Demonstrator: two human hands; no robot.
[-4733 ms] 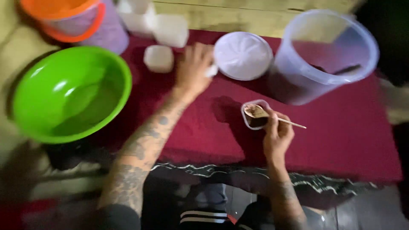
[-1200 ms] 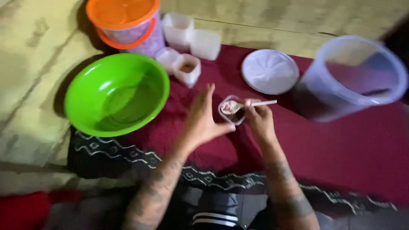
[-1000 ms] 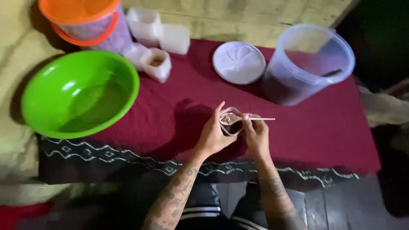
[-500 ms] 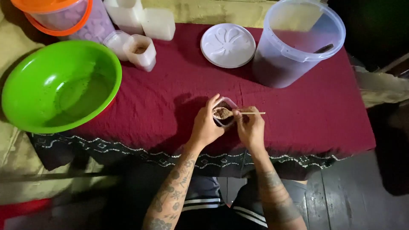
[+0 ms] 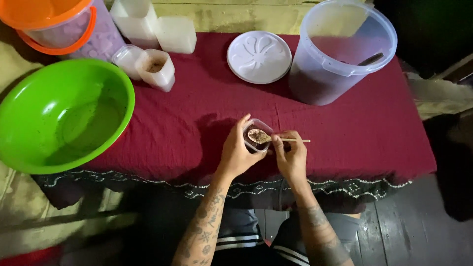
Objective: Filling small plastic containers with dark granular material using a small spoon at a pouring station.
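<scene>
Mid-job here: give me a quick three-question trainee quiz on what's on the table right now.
1. True or false: the left hand holds the small clear cup.
2. What does the right hand hold? A) a lid B) a small spoon C) a bucket
3. What colour is the bowl at the table's left end?

Key: 1 true. 2 B, its scoop over the cup. 3 green.
</scene>
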